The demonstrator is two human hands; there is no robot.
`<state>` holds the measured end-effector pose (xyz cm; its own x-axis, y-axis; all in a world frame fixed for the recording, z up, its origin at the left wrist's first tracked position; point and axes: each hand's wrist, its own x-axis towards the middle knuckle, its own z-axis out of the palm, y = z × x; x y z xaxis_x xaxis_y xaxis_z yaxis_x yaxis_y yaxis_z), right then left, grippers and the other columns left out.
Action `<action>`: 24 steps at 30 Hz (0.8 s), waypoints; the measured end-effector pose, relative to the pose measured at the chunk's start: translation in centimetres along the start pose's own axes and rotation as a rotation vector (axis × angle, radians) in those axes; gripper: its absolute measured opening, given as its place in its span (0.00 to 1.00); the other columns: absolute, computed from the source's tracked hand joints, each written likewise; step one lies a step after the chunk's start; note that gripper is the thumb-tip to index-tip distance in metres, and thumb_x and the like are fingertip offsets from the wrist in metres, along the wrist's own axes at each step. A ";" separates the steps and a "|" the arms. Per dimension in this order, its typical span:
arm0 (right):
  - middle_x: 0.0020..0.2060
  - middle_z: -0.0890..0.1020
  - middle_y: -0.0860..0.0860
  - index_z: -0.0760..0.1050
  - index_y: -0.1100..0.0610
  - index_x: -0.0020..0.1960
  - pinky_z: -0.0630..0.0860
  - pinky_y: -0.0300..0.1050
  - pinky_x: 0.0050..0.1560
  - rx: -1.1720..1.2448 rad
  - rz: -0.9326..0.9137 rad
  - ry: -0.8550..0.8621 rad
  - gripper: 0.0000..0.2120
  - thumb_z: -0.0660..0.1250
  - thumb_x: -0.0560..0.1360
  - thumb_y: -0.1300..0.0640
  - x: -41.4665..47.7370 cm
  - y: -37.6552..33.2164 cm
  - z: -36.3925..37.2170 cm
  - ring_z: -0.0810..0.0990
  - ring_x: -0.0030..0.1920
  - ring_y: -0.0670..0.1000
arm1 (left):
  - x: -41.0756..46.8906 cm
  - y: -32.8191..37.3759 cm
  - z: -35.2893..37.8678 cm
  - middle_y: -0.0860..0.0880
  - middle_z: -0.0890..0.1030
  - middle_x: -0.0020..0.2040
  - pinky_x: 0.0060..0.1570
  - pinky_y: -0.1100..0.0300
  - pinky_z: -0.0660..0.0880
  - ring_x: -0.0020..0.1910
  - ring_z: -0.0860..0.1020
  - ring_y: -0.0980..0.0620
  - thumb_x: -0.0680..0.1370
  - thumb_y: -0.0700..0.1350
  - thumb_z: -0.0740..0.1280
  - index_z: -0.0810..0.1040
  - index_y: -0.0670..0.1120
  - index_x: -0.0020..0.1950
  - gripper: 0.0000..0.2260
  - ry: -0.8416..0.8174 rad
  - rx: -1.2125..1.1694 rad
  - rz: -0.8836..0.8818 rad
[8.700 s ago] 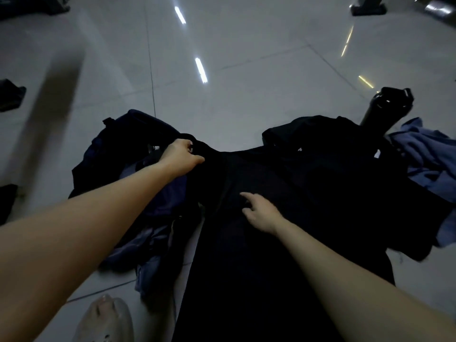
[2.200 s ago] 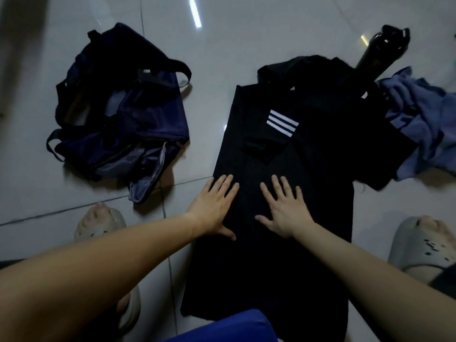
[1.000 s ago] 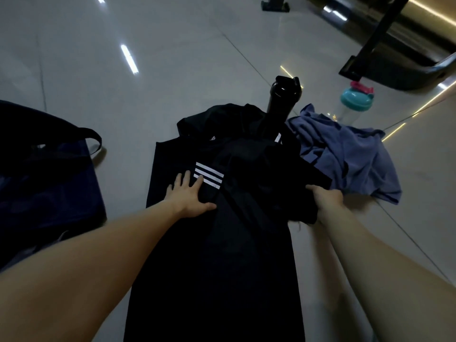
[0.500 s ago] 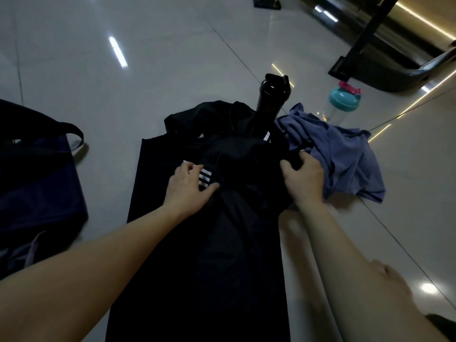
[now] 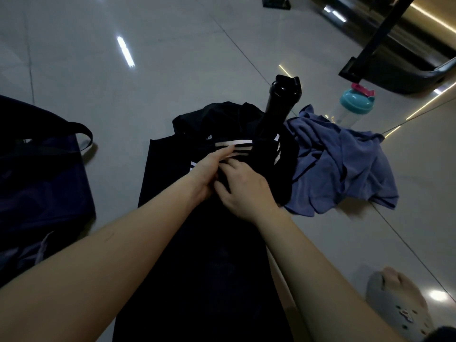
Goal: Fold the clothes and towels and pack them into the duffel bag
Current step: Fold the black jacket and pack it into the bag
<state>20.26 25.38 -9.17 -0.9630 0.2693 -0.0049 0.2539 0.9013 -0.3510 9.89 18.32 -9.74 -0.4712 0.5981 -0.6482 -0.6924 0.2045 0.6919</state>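
Pressure evenly along the crease should set this sleeve fold: the soft black stripe-trimmed jersey shirt (image 5: 209, 267) lies flat on the glossy tiled floor (image 5: 172, 58), beside the slumped navy duffel bag (image 5: 44, 188). Left hand (image 5: 207, 169) presses with straight fingers (image 5: 223, 153); right hand (image 5: 244, 191) rests on the fold, fingers bent, whether pinching cloth I cannot tell in this dimness.
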 end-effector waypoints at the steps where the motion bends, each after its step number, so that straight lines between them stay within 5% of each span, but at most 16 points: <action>1: 0.72 0.72 0.52 0.70 0.55 0.73 0.71 0.53 0.68 -0.010 -0.034 -0.018 0.25 0.60 0.80 0.44 -0.1 -0.1 0.3 0.69 0.71 0.53 | 0.3 0.0 -0.5 0.45 0.85 0.45 0.44 0.55 0.79 0.43 0.85 0.47 0.80 0.54 0.69 0.84 0.44 0.50 0.14 0.082 0.003 -0.020; 5: 0.74 0.71 0.56 0.69 0.57 0.75 0.66 0.54 0.73 0.038 -0.067 0.083 0.27 0.56 0.82 0.44 -0.6 0.6 1.4 0.68 0.74 0.56 | 1.1 0.6 -2.3 0.42 0.85 0.53 0.47 0.53 0.81 0.51 0.84 0.43 0.81 0.49 0.67 0.83 0.41 0.61 0.15 0.207 0.052 -0.027; 11: 0.73 0.71 0.57 0.68 0.61 0.75 0.63 0.52 0.75 0.174 0.134 0.168 0.24 0.60 0.79 0.63 1.4 5.3 -0.1 0.68 0.73 0.57 | 0.6 0.9 -5.6 0.43 0.86 0.53 0.42 0.54 0.81 0.46 0.85 0.46 0.82 0.39 0.64 0.84 0.45 0.55 0.09 0.252 0.210 0.149; 15: 0.72 0.72 0.56 0.68 0.54 0.75 0.66 0.54 0.73 0.159 0.144 0.048 0.29 0.59 0.74 0.66 5.7 5.9 -2.3 0.69 0.72 0.59 | 0.0 -0.7 -7.9 0.45 0.85 0.49 0.35 0.59 0.77 0.38 0.83 0.53 0.82 0.37 0.63 0.83 0.46 0.56 0.11 0.268 0.249 0.159; 18: 0.67 0.74 0.57 0.69 0.52 0.74 0.64 0.54 0.70 -0.045 0.140 -0.212 0.27 0.61 0.76 0.63 8.0 5.0 -3.7 0.69 0.69 0.61 | -0.2 -1.5 -9.0 0.43 0.85 0.49 0.31 0.61 0.76 0.34 0.83 0.54 0.82 0.35 0.62 0.83 0.44 0.56 0.11 0.278 0.208 0.133; 21: 0.57 0.78 0.57 0.75 0.54 0.62 0.63 0.58 0.65 -0.288 0.130 -0.345 0.16 0.65 0.74 0.59 9.3 5.8 -3.8 0.70 0.63 0.62 | -0.5 -1.9 -9.5 0.43 0.86 0.51 0.41 0.55 0.80 0.46 0.85 0.47 0.82 0.34 0.61 0.83 0.44 0.57 0.12 0.290 0.117 0.098; 24: 0.45 0.77 0.55 0.77 0.51 0.45 0.66 0.56 0.60 -0.306 0.169 -0.347 0.02 0.66 0.73 0.56 10.4 7.3 -4.0 0.72 0.56 0.61 | -0.4 -2.3 -9.7 0.43 0.86 0.51 0.41 0.55 0.80 0.47 0.85 0.47 0.83 0.35 0.61 0.82 0.44 0.58 0.12 0.298 0.072 0.065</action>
<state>12.46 36.12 -8.09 -0.8660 0.3387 -0.3678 0.3740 0.9270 -0.0269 6.39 10.10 -14.18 -0.6600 0.3605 -0.6591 -0.6202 0.2336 0.7488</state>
